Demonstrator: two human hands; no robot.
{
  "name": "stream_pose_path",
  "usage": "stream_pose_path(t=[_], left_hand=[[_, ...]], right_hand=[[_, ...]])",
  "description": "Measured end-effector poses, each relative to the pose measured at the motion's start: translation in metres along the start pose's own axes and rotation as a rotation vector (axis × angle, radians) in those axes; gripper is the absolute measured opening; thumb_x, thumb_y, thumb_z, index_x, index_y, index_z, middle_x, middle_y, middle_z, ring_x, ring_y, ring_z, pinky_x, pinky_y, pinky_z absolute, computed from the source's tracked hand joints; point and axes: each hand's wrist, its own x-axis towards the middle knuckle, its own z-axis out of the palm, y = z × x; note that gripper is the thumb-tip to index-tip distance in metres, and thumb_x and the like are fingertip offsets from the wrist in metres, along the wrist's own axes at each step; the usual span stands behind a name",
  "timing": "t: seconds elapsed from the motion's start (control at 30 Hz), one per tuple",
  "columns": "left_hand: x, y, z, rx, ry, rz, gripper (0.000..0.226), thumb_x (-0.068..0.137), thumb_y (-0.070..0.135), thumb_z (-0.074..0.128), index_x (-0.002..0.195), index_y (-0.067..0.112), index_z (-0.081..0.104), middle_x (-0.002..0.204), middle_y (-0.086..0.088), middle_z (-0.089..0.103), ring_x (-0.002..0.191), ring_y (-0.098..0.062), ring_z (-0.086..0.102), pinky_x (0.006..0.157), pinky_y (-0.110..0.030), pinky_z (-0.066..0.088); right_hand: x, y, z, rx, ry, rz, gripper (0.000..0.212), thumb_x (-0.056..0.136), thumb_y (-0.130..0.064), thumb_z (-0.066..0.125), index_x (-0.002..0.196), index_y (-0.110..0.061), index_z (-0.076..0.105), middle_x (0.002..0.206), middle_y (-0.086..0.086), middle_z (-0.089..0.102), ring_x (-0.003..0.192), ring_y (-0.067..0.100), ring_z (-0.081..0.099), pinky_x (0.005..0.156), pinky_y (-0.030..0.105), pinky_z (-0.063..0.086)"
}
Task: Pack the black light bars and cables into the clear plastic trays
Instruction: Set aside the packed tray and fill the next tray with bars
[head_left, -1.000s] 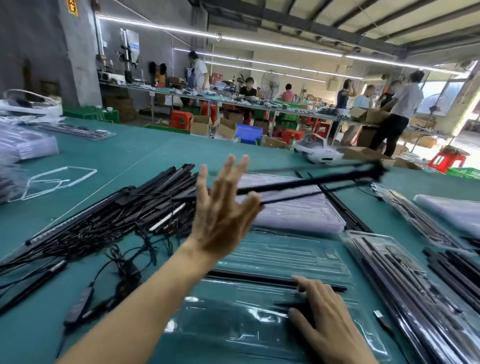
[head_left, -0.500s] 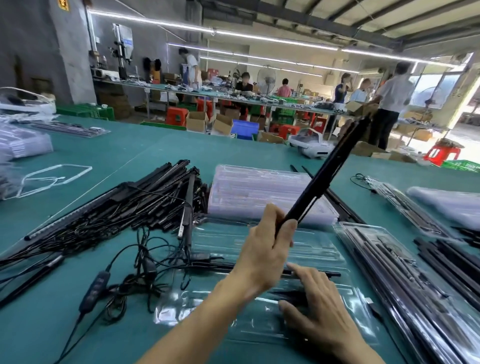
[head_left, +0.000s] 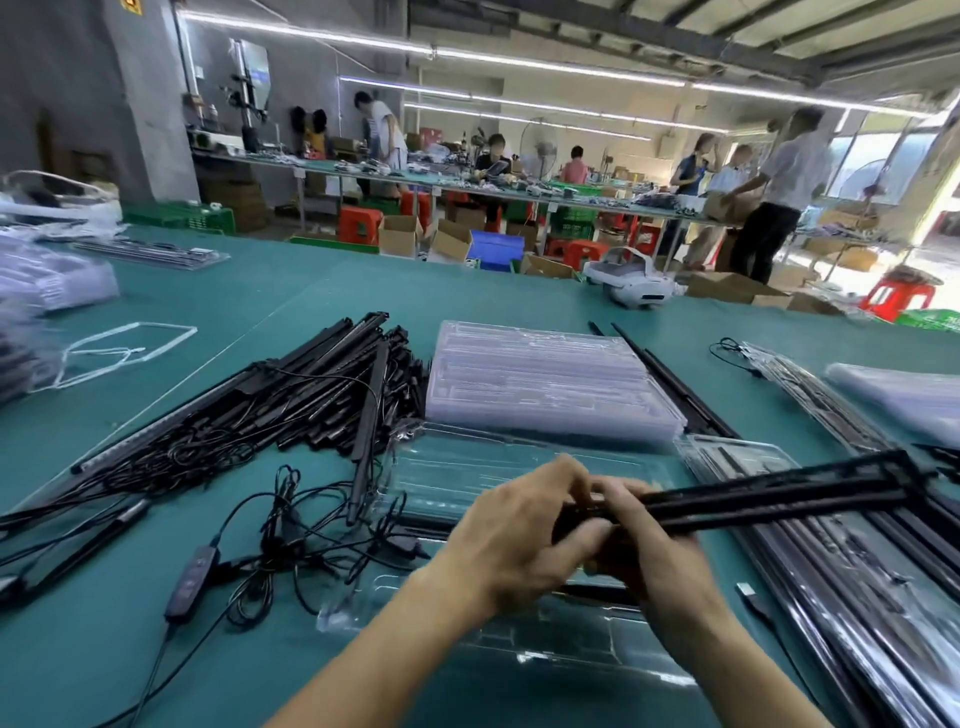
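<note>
Both hands hold one end of a pair of black light bars (head_left: 769, 496) that stretch to the right, low over the open clear tray (head_left: 467, 467). My left hand (head_left: 519, 530) grips the bars from the left, fingers curled over them. My right hand (head_left: 644, 551) grips them from below and right. A heap of black light bars (head_left: 311, 395) with tangled cables (head_left: 280, 540) and an inline controller (head_left: 189, 577) lies to the left. One more bar (head_left: 592, 592) lies in the tray under my hands.
A stack of empty clear trays (head_left: 545, 384) sits behind the open one. Filled trays (head_left: 857, 597) lie at the right, with loose bars (head_left: 670, 384) behind them. A white headset (head_left: 634, 280) rests at the far table edge. People work at benches beyond.
The bars swung down from pointing up and right to nearly level. My right hand left the tray and joined my left hand on the bars' near end.
</note>
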Motion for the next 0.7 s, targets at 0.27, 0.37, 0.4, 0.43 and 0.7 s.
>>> stream_pose_path(t=[0.27, 0.37, 0.4, 0.43, 0.7], left_hand=[[-0.032, -0.055, -0.058, 0.546, 0.272, -0.201, 0.043, 0.082, 0.054, 0.068, 0.116, 0.028, 0.059, 0.115, 0.010, 0.061, 0.109, -0.015, 0.056, 0.094, -0.038, 0.045], [-0.045, -0.070, -0.064, 0.427, 0.058, -0.365, 0.048, 0.084, 0.064, 0.060, 0.124, 0.039, 0.053, 0.115, 0.020, 0.062, 0.106, -0.007, 0.060, 0.092, -0.034, 0.048], [-0.049, -0.075, -0.062, 0.429, 0.039, -0.344, 0.037, 0.088, 0.061, 0.058, 0.117, 0.038, 0.059, 0.107, 0.019, 0.066, 0.099, -0.006, 0.062, 0.090, -0.033, 0.049], [-0.053, -0.078, -0.059, 0.441, 0.051, -0.307, 0.028, 0.093, 0.056, 0.056, 0.107, 0.034, 0.065, 0.096, 0.017, 0.069, 0.090, -0.007, 0.064, 0.085, -0.032, 0.049], [-0.064, -0.094, -0.066, 0.146, 0.280, -0.277, 0.026, 0.085, 0.047, 0.071, 0.070, 0.028, 0.060, 0.058, 0.014, 0.056, 0.053, -0.007, 0.052, 0.049, -0.028, 0.043]], right_hand=[[0.033, -0.039, -0.022, 0.532, 0.292, -0.069, 0.026, 0.084, -0.034, 0.066, 0.089, -0.009, 0.066, 0.084, 0.013, 0.074, 0.074, 0.022, 0.072, 0.069, 0.025, 0.060], [0.047, -0.052, -0.033, 0.617, 0.375, -0.139, 0.023, 0.090, -0.038, 0.062, 0.092, -0.015, 0.064, 0.084, 0.008, 0.075, 0.078, 0.019, 0.073, 0.074, 0.024, 0.058], [0.050, -0.056, -0.035, 0.632, 0.386, -0.147, 0.023, 0.092, -0.039, 0.061, 0.092, -0.016, 0.064, 0.083, 0.008, 0.075, 0.078, 0.019, 0.073, 0.073, 0.023, 0.058], [0.052, -0.059, -0.036, 0.637, 0.393, -0.152, 0.024, 0.092, -0.040, 0.060, 0.092, -0.017, 0.064, 0.082, 0.008, 0.075, 0.078, 0.019, 0.073, 0.073, 0.023, 0.058], [0.056, -0.078, -0.061, 0.715, 0.532, -0.192, 0.028, 0.094, -0.047, 0.057, 0.095, -0.020, 0.062, 0.073, 0.000, 0.071, 0.066, 0.012, 0.066, 0.066, 0.020, 0.055]])
